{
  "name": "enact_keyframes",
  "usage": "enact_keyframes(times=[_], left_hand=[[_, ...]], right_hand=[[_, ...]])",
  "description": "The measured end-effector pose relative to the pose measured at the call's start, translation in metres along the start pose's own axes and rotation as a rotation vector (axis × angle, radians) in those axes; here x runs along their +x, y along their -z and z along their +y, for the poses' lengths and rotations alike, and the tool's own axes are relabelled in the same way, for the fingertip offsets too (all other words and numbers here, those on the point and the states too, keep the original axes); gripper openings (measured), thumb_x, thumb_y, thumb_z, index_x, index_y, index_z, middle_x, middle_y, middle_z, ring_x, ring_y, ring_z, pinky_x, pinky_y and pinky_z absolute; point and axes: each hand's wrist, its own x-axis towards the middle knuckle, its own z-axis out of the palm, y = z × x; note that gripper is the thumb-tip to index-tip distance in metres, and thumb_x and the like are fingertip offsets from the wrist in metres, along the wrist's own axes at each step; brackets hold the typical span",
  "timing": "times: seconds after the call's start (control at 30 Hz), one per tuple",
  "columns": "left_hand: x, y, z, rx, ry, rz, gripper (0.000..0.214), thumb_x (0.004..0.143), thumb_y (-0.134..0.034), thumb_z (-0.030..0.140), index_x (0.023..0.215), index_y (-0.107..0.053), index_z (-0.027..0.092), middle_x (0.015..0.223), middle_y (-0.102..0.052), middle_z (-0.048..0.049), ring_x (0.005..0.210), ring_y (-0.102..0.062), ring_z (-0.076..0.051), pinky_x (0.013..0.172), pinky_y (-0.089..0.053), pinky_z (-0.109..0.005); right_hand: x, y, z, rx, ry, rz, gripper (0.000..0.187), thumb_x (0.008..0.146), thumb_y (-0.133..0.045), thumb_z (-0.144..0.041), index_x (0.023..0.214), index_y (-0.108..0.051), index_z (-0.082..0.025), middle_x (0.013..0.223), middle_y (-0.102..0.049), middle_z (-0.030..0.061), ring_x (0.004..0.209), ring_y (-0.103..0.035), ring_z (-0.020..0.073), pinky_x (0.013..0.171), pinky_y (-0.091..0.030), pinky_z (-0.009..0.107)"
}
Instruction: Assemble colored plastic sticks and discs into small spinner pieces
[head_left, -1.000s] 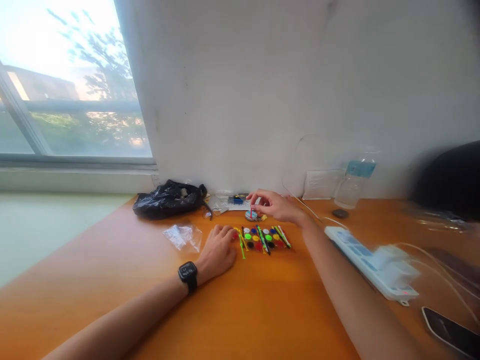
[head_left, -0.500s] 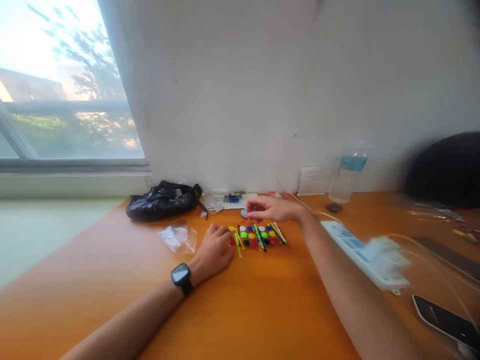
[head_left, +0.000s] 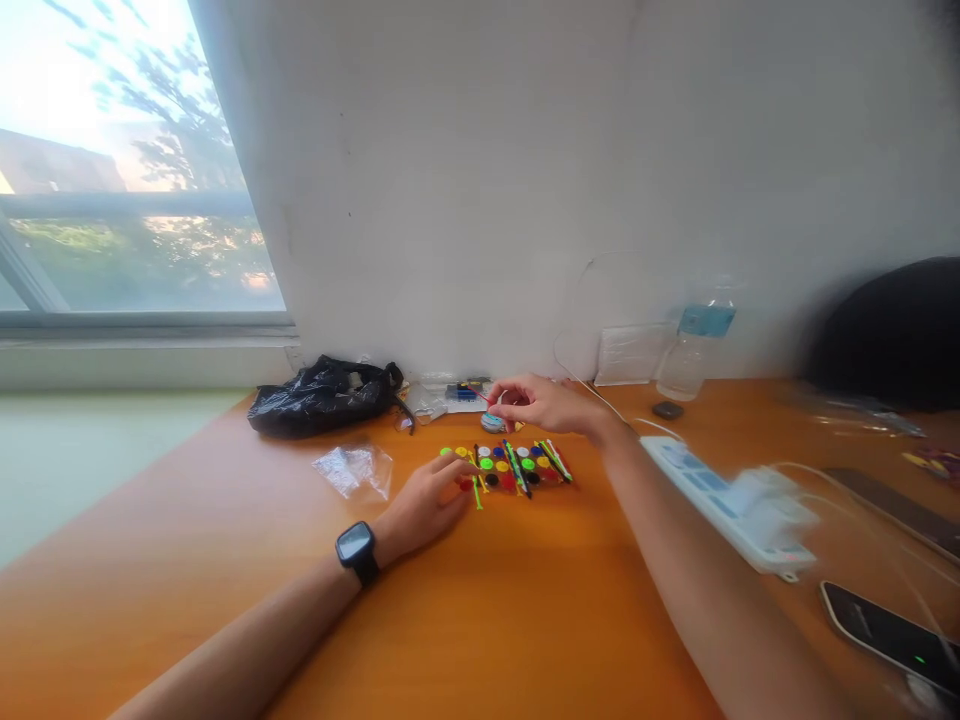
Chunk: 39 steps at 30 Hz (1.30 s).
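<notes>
Several coloured round discs [head_left: 487,464] stand in rows on the table, in yellow, white, blue, green, red and black. Thin plastic sticks [head_left: 517,470] in green, black, white and yellow lie across them. At the left end of the rows, my left hand [head_left: 427,500] rests with its fingers stretched over the nearest discs, holding nothing that I can see. Behind the discs, my right hand [head_left: 541,404] pinches a thin red stick [head_left: 477,396] that points to the left. Under its fingertips is a small round blue-and-white object [head_left: 492,423], whose kind I cannot make out.
A black plastic bag [head_left: 322,398] and a clear plastic bag [head_left: 352,470] lie to the left. On the right are a white power strip [head_left: 720,500] with plugs and cables, a phone [head_left: 885,630] and a clear bottle [head_left: 682,365]. The wall [head_left: 450,200] closes off the back.
My right hand has risen slightly, and a red stick now shows in its fingers. My left hand's fingers have stretched and shifted, uncovering more discs at the left end.
</notes>
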Motion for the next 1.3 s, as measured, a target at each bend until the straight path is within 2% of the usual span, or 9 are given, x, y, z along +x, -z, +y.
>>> enact_keyframes(times=[0.13, 0.27, 0.4, 0.53, 0.67, 0.77, 0.87, 1.07, 1.3], left_hand=[[0.000, 0.002, 0.002, -0.044, 0.028, 0.015, 0.022, 0.096, -0.057, 0.012, 0.110, -0.069, 0.024, 0.100, -0.070, -0.0043, 0.087, -0.066, -0.016, 0.080, -0.052, -0.027], [0.002, 0.006, 0.005, -0.098, 0.046, 0.080, 0.020, 0.098, -0.057, 0.015, 0.108, -0.072, 0.023, 0.100, -0.071, -0.0060, 0.088, -0.067, -0.017, 0.081, -0.054, -0.028], [0.004, 0.012, 0.008, -0.163, 0.126, 0.178, 0.012, 0.098, -0.064, 0.021, 0.106, -0.074, 0.023, 0.092, -0.072, -0.0041, 0.082, -0.068, -0.016, 0.078, -0.056, -0.028], [0.004, 0.013, 0.010, -0.305, 0.200, 0.174, 0.015, 0.097, -0.068, 0.026, 0.111, -0.073, 0.021, 0.096, -0.074, -0.0050, 0.084, -0.070, -0.017, 0.077, -0.058, -0.028], [0.002, 0.015, 0.016, -0.392, 0.205, 0.119, 0.026, 0.095, -0.074, 0.031, 0.118, -0.071, 0.021, 0.103, -0.075, -0.0068, 0.090, -0.072, -0.019, 0.082, -0.060, -0.030], [0.002, 0.017, 0.019, -0.382, 0.196, 0.088, 0.026, 0.092, -0.079, 0.033, 0.115, -0.072, 0.022, 0.100, -0.074, -0.0060, 0.090, -0.071, -0.020, 0.081, -0.059, -0.031], [0.001, 0.015, 0.021, -0.378, 0.197, 0.051, 0.020, 0.092, -0.078, 0.030, 0.110, -0.073, 0.024, 0.097, -0.074, -0.0051, 0.088, -0.072, -0.019, 0.080, -0.059, -0.029], [-0.001, 0.006, 0.020, -0.366, 0.203, 0.108, 0.016, 0.093, -0.074, 0.021, 0.108, -0.074, 0.025, 0.095, -0.077, -0.0047, 0.083, -0.073, -0.017, 0.076, -0.060, -0.025], [0.002, 0.009, 0.021, -0.359, 0.166, 0.132, 0.026, 0.089, -0.073, 0.013, 0.114, -0.075, 0.021, 0.096, -0.078, -0.0073, 0.081, -0.076, -0.016, 0.075, -0.061, -0.019]], right_hand=[[0.010, -0.020, 0.008, 0.032, 0.007, 0.112, 0.034, 0.095, -0.065, -0.051, 0.107, -0.066, -0.019, 0.073, -0.061, -0.0018, 0.066, -0.055, 0.0139, 0.056, -0.039, 0.022], [0.009, -0.062, 0.026, 0.158, 0.051, 0.178, 0.032, 0.096, -0.064, -0.046, 0.113, -0.067, -0.019, 0.075, -0.060, -0.0020, 0.066, -0.055, 0.0143, 0.060, -0.044, 0.025], [-0.016, -0.108, 0.054, 0.315, -0.042, 0.303, 0.035, 0.101, -0.058, -0.050, 0.118, -0.066, -0.021, 0.085, -0.065, 0.0017, 0.070, -0.060, 0.0166, 0.066, -0.052, 0.028], [-0.041, -0.132, 0.072, 0.370, -0.119, 0.439, 0.036, 0.098, -0.064, -0.055, 0.111, -0.072, -0.022, 0.099, -0.073, 0.0073, 0.086, -0.069, 0.0223, 0.085, -0.057, 0.035], [-0.047, -0.145, 0.072, 0.447, -0.194, 0.375, 0.044, 0.098, -0.059, -0.063, 0.110, -0.076, -0.025, 0.088, -0.074, 0.0055, 0.056, -0.061, 0.0183, 0.055, -0.053, 0.032], [-0.050, -0.153, 0.064, 0.417, -0.137, 0.344, 0.036, 0.100, -0.059, -0.058, 0.111, -0.079, -0.030, 0.096, -0.076, 0.0060, 0.085, -0.072, 0.0265, 0.078, -0.060, 0.036], [-0.054, -0.155, 0.055, 0.341, -0.108, 0.315, 0.027, 0.103, -0.058, -0.050, 0.112, -0.078, -0.034, 0.107, -0.077, 0.0056, 0.104, -0.071, 0.0297, 0.096, -0.056, 0.041], [-0.056, -0.149, 0.055, 0.283, -0.091, 0.264, 0.027, 0.106, -0.049, -0.048, 0.097, -0.068, -0.031, 0.090, -0.069, 0.0043, 0.084, -0.067, 0.0261, 0.077, -0.054, 0.036], [-0.053, -0.149, 0.055, 0.274, -0.105, 0.242, 0.032, 0.110, -0.046, -0.041, 0.098, -0.069, -0.022, 0.092, -0.065, 0.0056, 0.085, -0.064, 0.0212, 0.077, -0.050, 0.030]])
